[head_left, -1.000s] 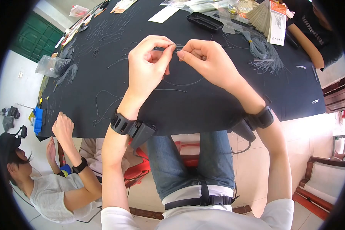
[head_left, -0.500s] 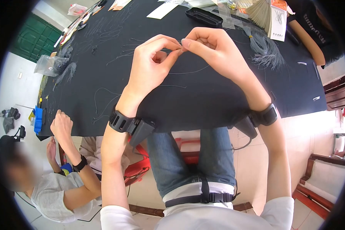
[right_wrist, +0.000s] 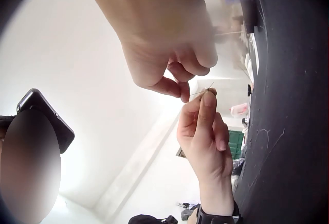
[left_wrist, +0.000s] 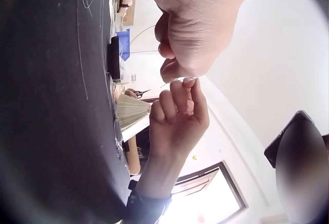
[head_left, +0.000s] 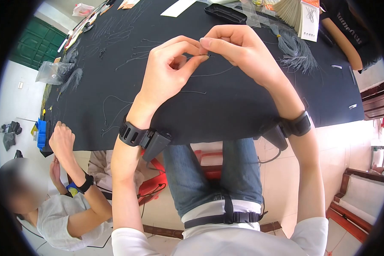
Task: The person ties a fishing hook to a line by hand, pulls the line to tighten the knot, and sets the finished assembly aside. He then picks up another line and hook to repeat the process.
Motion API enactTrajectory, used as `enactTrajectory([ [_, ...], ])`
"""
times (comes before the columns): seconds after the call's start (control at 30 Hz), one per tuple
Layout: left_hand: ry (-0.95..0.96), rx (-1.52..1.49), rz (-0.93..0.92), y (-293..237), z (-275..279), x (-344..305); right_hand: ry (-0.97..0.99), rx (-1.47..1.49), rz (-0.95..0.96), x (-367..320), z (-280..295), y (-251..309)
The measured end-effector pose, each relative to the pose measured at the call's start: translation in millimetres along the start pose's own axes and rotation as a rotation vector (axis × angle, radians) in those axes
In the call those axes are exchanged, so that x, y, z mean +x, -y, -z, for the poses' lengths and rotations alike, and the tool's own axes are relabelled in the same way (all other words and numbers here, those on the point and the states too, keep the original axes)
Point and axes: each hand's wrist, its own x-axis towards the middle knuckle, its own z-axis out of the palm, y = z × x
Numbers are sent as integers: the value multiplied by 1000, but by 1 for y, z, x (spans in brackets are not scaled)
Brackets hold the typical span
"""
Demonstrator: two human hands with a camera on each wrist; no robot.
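Both hands meet fingertip to fingertip above the black-covered table [head_left: 226, 109]. My left hand [head_left: 170, 64] pinches a thin line [right_wrist: 196, 94] between thumb and index finger; a tiny dark bit shows at those fingertips in the head view. My right hand [head_left: 243, 49] pinches the same line just beside it, thumb against index finger. In the right wrist view a short stretch of line spans the small gap between the hands, and a short end sticks out past the left thumb. Further loose lines [head_left: 111, 106] lie on the cloth near the left forearm.
A bundle of grey line [head_left: 294, 47] lies at right, beside a fanned stack of cards [head_left: 307, 21]. A black tray [head_left: 225, 13] sits at the back. Plastic bags [head_left: 51, 72] hang over the left edge. Another person [head_left: 68, 213] is at left; another person's arm [head_left: 343, 42] is at right.
Both hands have moved slightly away from the body, the right one further. The gap between their fingertips has closed, and the right fingertips now sit just beyond the left ones.
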Motion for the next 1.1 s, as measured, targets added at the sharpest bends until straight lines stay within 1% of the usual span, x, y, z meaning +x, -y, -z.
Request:
enactTrajectory([
  [0.2,5,15,-19,0,0,-1,43,45,-19,0,-1,2],
  [0.4,5,-12,14,-2,0,-1,42,2,59,1,-5,-8],
  [0.6,1,-1,18,-1,-1,-2,53,-5,72,1,-5,-10],
  [0.7,5,-7,23,-1,-1,-2,64,24,10,0,-2,0],
  [0.8,18,-18,18,1,-1,-2,69,59,-5,0,1,-1],
  [0.9,14,-30,13,2,-2,-1,37,70,-12,1,0,-2],
  [1.0,7,-37,1,3,-3,-1,-12,109,-73,1,0,-5],
  [1.1,6,-50,7,3,-4,-1,-47,144,-94,1,-1,-6],
])
